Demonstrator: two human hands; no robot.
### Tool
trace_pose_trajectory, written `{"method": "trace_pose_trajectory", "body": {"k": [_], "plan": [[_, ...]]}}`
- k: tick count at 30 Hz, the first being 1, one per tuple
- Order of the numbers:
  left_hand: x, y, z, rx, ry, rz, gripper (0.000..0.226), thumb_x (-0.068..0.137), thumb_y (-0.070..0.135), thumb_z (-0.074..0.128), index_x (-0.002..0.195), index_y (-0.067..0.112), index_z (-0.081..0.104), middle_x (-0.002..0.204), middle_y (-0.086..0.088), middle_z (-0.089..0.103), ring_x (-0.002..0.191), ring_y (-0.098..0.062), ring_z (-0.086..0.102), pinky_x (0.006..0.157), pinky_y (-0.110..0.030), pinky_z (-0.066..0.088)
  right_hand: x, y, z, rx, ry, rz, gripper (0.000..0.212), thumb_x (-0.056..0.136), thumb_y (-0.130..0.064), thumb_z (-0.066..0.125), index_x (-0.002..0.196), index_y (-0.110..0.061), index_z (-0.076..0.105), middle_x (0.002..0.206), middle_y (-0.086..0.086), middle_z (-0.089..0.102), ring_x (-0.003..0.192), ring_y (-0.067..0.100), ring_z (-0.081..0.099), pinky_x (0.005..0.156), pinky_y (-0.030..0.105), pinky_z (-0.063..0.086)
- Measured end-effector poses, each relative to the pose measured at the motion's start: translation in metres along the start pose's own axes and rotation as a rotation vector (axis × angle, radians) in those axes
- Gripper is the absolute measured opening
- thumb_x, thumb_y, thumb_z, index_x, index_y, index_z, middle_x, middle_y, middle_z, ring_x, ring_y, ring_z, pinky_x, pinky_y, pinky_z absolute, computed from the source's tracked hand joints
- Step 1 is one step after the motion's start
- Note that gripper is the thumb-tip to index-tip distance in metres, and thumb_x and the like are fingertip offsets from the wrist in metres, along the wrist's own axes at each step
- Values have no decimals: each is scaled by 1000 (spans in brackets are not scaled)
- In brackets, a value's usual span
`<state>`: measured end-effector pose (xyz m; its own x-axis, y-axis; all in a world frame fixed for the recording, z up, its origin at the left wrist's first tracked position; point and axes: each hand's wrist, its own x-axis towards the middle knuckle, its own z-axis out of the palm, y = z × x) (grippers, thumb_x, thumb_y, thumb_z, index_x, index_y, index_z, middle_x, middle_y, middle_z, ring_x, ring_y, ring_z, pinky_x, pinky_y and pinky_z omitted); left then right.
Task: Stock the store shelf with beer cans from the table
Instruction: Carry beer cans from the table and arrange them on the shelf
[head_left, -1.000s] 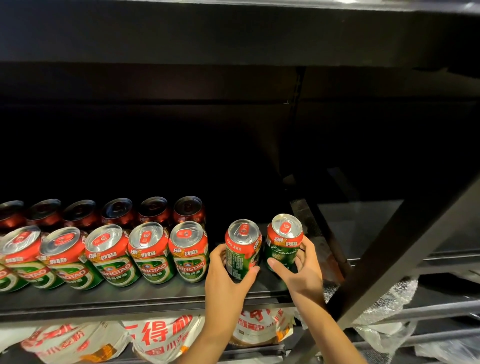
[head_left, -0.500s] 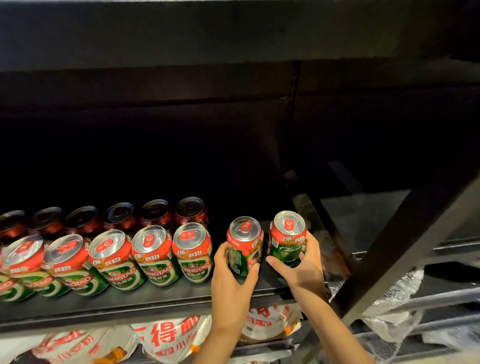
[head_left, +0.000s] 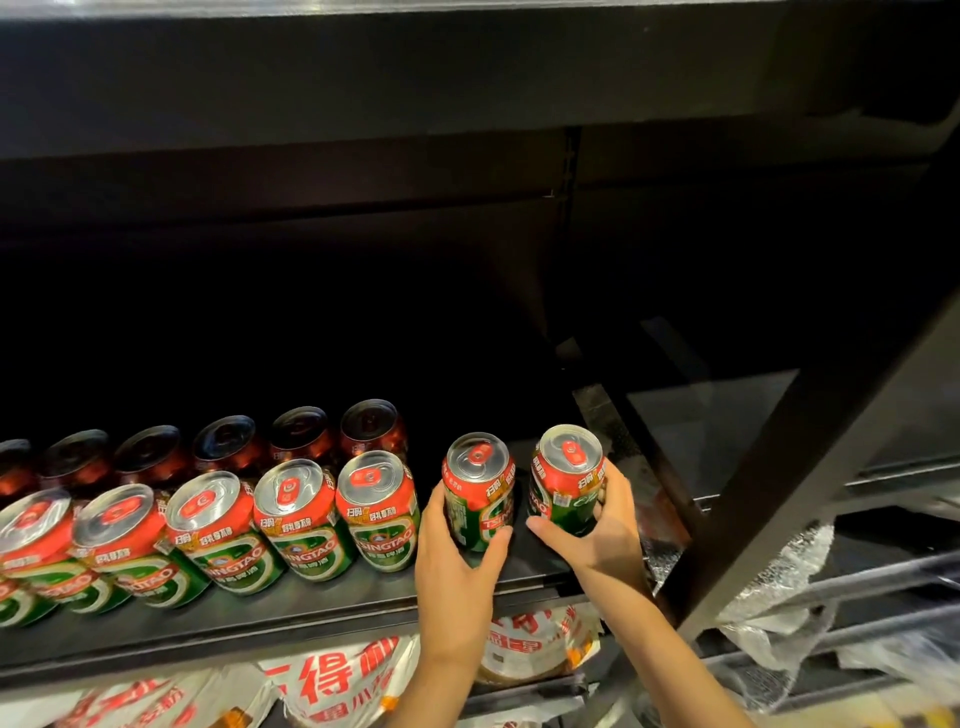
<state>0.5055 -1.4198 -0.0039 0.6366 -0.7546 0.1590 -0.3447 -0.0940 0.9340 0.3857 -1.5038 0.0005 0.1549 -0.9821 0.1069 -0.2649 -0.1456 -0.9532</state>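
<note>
Hands at dark shelf (head_left: 291, 616): left hand (head_left: 457, 569) grips beer can (head_left: 480, 493), right hand (head_left: 605, 525) grips second can (head_left: 566, 480); both cans upright on shelf, right of front can row (head_left: 218, 530).

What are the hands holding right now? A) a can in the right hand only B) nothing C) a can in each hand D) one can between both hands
C: the left hand grips one green and red can and the right hand grips another can, both at the right end of the front row on the shelf.
</note>
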Motion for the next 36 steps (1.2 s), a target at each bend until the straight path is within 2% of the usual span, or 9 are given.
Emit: {"method": "trace_pose_trajectory", "body": {"k": [5, 7, 9, 13, 17, 19, 26, 30, 36], "plan": [[-1, 1, 1, -42, 16, -26, 71, 77, 22, 75, 131, 36, 32, 128, 16, 47, 116, 7, 46, 95, -10, 38, -1, 4, -4, 78, -73, -10, 84, 69, 0, 79, 128, -37, 32, 121, -14, 49, 117, 5, 47, 83, 2, 40], [-1, 1, 1, -45, 15, -29, 71, 76, 21, 76, 126, 41, 29, 122, 19, 46, 110, 15, 44, 86, -2, 36, -1, 5, -6, 53, -100, -16, 82, 71, -1, 78, 133, -31, 33, 127, -9, 51, 118, 7, 48, 87, 7, 41], [-1, 0, 1, -36, 9, -24, 70, 77, 22, 75, 128, 38, 31, 124, 17, 47, 111, 13, 45, 90, -6, 38, -2, 5, -5, 13, -121, -24, 79, 74, -5, 76, 138, -23, 33, 132, -2, 51, 118, 8, 48, 91, 12, 39], [-1, -3, 1, 19, 28, 5, 73, 79, 28, 73, 140, 29, 33, 138, 10, 45, 127, -3, 42, 107, -30, 39, -3, 6, -1, -41, -52, -95, 79, 67, -17, 84, 134, -17, 40, 124, -6, 48, 113, 10, 49, 79, 1, 40], [-2, 1, 0, 81, 21, 48, 76, 83, 37, 64, 147, 30, 23, 145, 7, 38, 133, -8, 35, 110, -33, 35, -1, 10, 1, -48, 35, -163, 75, 63, -15, 86, 126, -20, 47, 113, -14, 46, 109, 13, 55, 87, 13, 46], [-2, 1, 0, 96, -2, 49, 78, 85, 39, 60, 149, 31, 17, 147, 6, 36, 134, -9, 34, 110, -35, 36, -1, 9, -1, 15, 5, -148, 75, 67, -8, 83, 129, -23, 43, 117, -20, 48, 112, 6, 54, 87, 7, 44], [-2, 0, 3, 79, -21, 22, 71, 91, 27, 56, 148, 26, 14, 147, 4, 36, 131, -5, 36, 106, -24, 34, -1, 12, -1, -15, -68, -116, 71, 77, -7, 74, 138, -17, 37, 130, -3, 52, 119, 3, 49, 91, 4, 36], [-2, -1, 5, 180, 14, 98, 68, 95, 28, 48, 150, 25, 9, 154, 4, 22, 141, -8, 20, 112, -25, 23, 1, 8, 0, -36, -25, -168, 67, 74, -13, 78, 130, -21, 42, 119, -13, 45, 111, -11, 45, 86, -3, 33], [-1, -2, 10, 78, 47, 17, 65, 93, 18, 53, 147, 28, 17, 148, 3, 36, 133, -7, 36, 103, -21, 32, 2, 8, -1, 96, -54, -53, 71, 78, -11, 75, 137, -26, 37, 124, -20, 49, 114, -10, 47, 85, -5, 34]]}}
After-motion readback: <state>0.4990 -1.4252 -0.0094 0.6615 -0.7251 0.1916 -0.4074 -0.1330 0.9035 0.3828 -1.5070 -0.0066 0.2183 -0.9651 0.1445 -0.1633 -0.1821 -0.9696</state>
